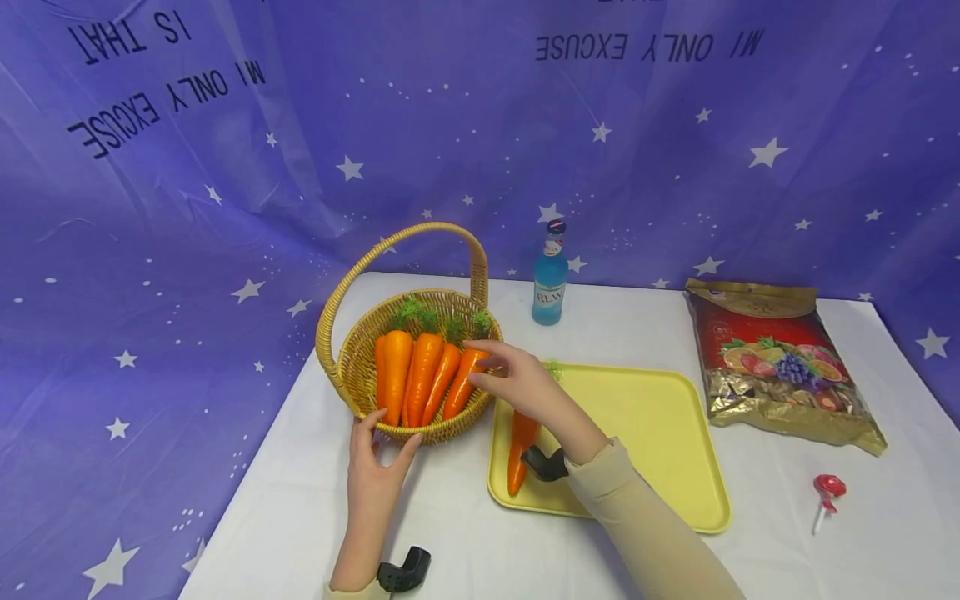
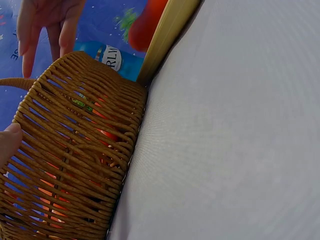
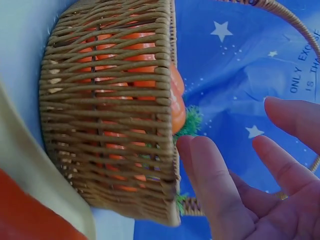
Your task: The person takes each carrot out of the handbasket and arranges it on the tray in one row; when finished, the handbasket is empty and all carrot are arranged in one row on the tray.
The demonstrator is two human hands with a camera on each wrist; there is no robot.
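Note:
A wicker basket (image 1: 450,429) with a tall arched handle holds several orange carrots (image 1: 422,371), their green tops toward the back. My left hand (image 1: 375,467) holds the basket's front left rim, fingertips over the edge and thumb against the outer wall. Over the right rim hovers my right hand (image 1: 517,379), fingers loosely spread beside the rightmost carrot (image 1: 461,387). Nothing sits between those fingers in the right wrist view. Below my right wrist, another carrot (image 1: 517,467) lies at the left side of a yellow tray (image 1: 645,450), partly hidden by the hand.
A blue bottle (image 1: 548,292) stands upright behind the tray. To the right lie a red and gold candy bag (image 1: 780,367) and a red lollipop (image 1: 829,487). A purple star-printed cloth (image 1: 450,125) hangs behind the white table (image 1: 285,500).

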